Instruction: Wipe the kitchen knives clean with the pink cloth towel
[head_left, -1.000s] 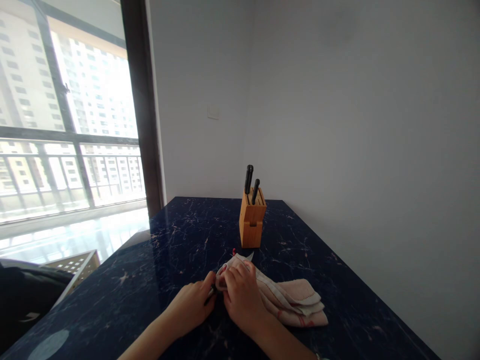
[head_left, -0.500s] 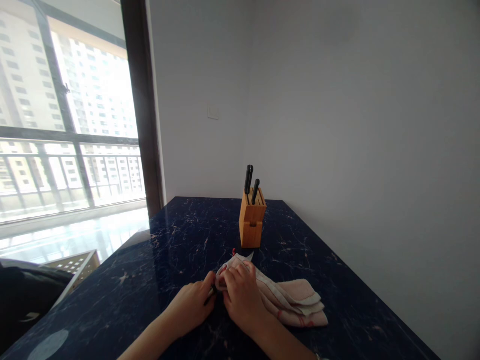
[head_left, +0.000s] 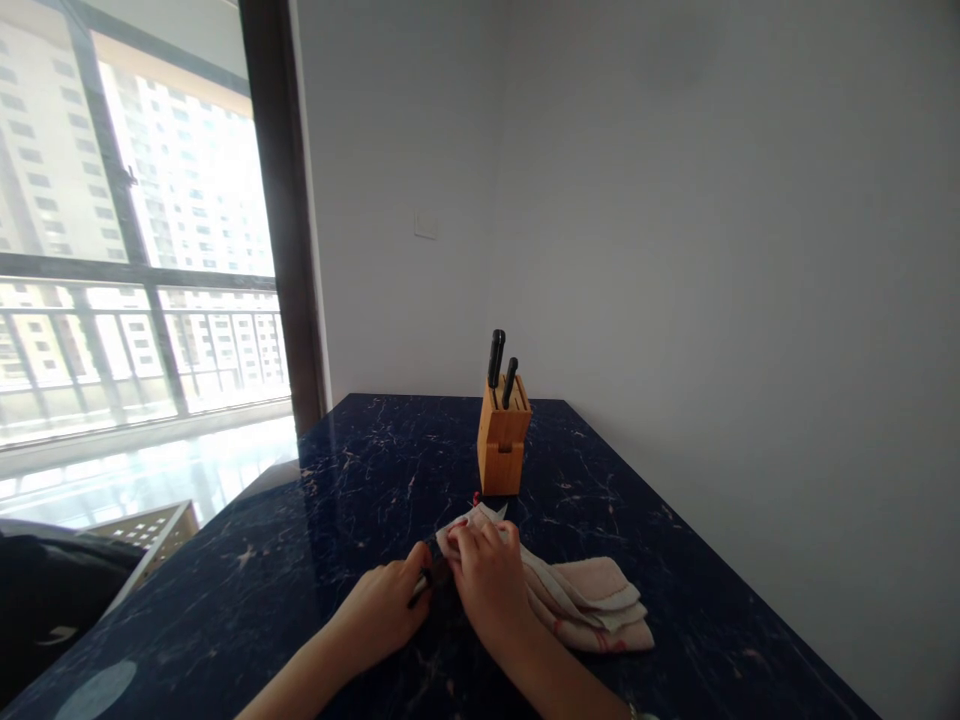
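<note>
My left hand (head_left: 384, 605) is closed round a dark knife handle (head_left: 427, 580) on the dark marble table (head_left: 315, 520). My right hand (head_left: 489, 580) presses a fold of the pinkish cloth (head_left: 592, 600) over the blade, fingers pinched on the fabric. Only the blade's tip (head_left: 501, 511) shows past the cloth. Beyond my hands stands a wooden knife block (head_left: 502, 450) holding black-handled knives (head_left: 496, 358).
A grey wall runs along the table's right side and back. A large window with a dark frame (head_left: 277, 210) fills the left. A perforated white box (head_left: 146, 535) and a dark object (head_left: 52, 590) lie off the table's left edge.
My right hand and the cloth fold have slid a little forward along the blade, away from the handle. The left hand has kept still.
</note>
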